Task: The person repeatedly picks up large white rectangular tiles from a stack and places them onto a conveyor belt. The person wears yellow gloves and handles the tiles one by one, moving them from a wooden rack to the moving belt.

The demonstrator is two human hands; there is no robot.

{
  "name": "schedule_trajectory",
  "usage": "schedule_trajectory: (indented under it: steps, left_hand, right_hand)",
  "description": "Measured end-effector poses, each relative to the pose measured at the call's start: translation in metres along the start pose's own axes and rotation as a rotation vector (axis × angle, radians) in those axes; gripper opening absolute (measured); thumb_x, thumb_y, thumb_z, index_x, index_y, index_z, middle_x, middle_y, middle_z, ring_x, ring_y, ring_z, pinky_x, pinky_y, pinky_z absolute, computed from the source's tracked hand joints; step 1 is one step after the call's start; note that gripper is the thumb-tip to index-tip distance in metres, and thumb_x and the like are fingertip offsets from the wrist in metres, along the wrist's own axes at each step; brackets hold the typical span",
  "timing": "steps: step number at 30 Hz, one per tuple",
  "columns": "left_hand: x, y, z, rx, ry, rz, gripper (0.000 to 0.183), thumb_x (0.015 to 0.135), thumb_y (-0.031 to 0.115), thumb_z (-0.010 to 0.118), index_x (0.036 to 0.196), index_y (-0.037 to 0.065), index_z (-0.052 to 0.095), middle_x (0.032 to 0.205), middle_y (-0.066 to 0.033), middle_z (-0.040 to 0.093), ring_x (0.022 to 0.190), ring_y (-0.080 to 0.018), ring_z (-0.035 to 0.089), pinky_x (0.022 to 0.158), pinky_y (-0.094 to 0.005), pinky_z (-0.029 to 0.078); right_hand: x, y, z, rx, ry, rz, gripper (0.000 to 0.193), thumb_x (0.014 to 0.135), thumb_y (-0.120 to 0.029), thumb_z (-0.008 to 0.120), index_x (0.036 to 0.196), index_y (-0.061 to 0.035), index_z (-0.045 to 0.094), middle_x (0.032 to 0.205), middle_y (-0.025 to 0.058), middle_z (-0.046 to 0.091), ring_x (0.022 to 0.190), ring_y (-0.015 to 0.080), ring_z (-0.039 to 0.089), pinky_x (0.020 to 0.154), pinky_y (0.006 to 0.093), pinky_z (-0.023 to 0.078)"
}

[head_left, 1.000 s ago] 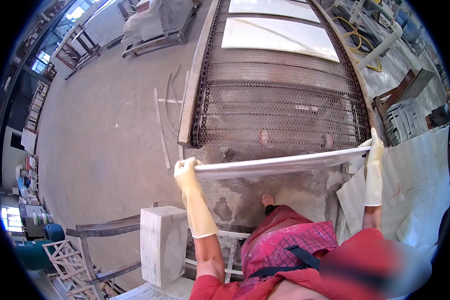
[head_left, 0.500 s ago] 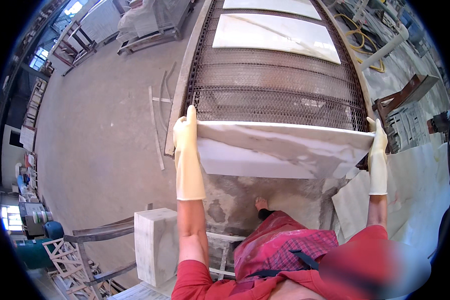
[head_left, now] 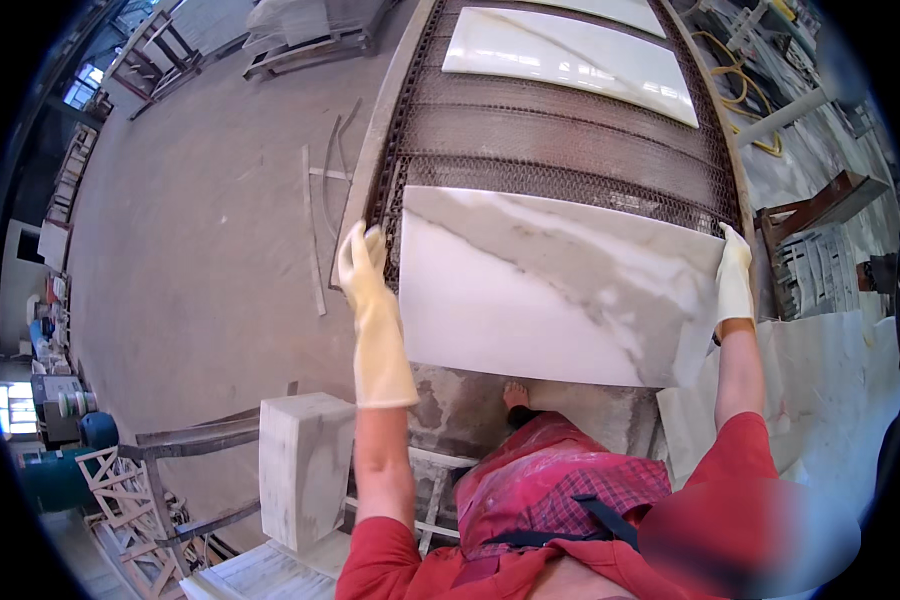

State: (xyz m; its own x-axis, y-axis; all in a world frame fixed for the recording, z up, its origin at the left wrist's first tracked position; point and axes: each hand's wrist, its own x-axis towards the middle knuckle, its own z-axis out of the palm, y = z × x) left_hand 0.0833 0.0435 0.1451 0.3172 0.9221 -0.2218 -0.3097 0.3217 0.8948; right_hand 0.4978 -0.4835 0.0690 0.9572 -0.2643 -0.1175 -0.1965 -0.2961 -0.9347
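Note:
A white marble slab with grey-brown veins (head_left: 550, 290) lies face up on the near end of a metal mesh conveyor (head_left: 570, 135), its near edge toward me. My left hand (head_left: 363, 262), in a cream rubber glove, is just off the slab's left edge beside the conveyor's side chain, fingers loosely bent and apart. At the slab's right edge, near its far corner, is my right hand (head_left: 734, 272) in a matching glove; its fingers close on that edge, and part of them is hidden.
Farther along the belt lies another polished marble slab (head_left: 575, 60), with one more beyond. To my left stands a thick stack of marble tiles (head_left: 305, 470) near a metal frame. A rusty metal bracket (head_left: 830, 205) and a yellow hose (head_left: 735, 85) are at the right.
The slab has gone from tilted up to lying flat on the mesh. My left hand has come off its left edge, while my right hand has moved slightly left with the slab.

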Motion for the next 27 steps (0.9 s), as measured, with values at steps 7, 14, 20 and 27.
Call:
schedule_trajectory:
  steps: [7, 14, 20, 27]
  left_hand:
    - [-0.100, -0.097, -0.169, 0.634, 0.290, -0.045, 0.054, 0.100, 0.043, 0.057, 0.132, 0.000, 0.055, 0.133, -0.0147, 0.060, 0.125, -0.0262, 0.056, 0.108, -0.0363, 0.041]
    - [-0.137, -0.094, -0.147, 0.080, 0.012, -0.391, 0.065, 0.099, 0.050, 0.056, 0.138, -0.002, 0.047, 0.126, -0.0204, 0.060, 0.107, -0.0320, 0.064, 0.096, -0.0410, 0.050]
    - [-0.156, -0.075, -0.138, 0.367, -0.244, -0.432, 0.053, 0.100, 0.042, 0.057, 0.127, -0.004, 0.054, 0.112, -0.0167, 0.069, 0.105, -0.0273, 0.066, 0.097, -0.0392, 0.049]
    - [-0.153, -0.069, -0.117, 0.529, -0.349, -0.563, 0.045, 0.099, 0.038, 0.059, 0.115, -0.004, 0.061, 0.108, -0.0176, 0.071, 0.101, -0.0243, 0.068, 0.095, -0.0383, 0.049]
  right_hand:
    - [-0.037, -0.002, 0.002, 0.286, -0.080, -0.025, 0.036, 0.099, -0.025, 0.055, 0.127, -0.0067, 0.067, 0.121, 0.0154, 0.069, 0.114, 0.0203, 0.063, 0.098, 0.0295, 0.047]
    - [-0.124, -0.004, -0.051, 0.039, -0.246, -0.178, 0.031, 0.101, -0.026, 0.059, 0.122, -0.0034, 0.067, 0.109, 0.0068, 0.072, 0.092, 0.0102, 0.065, 0.081, 0.0237, 0.050]
    - [-0.267, -0.017, -0.098, -0.620, -0.730, 0.171, 0.035, 0.099, -0.035, 0.057, 0.104, -0.0019, 0.070, 0.085, 0.0059, 0.073, 0.069, 0.0142, 0.068, 0.066, 0.0269, 0.053]
    - [-0.314, 0.043, -0.089, -0.346, -0.858, 0.592, 0.039, 0.102, -0.026, 0.045, 0.115, 0.0030, 0.066, 0.101, 0.0196, 0.073, 0.079, 0.0253, 0.072, 0.074, 0.0358, 0.058]
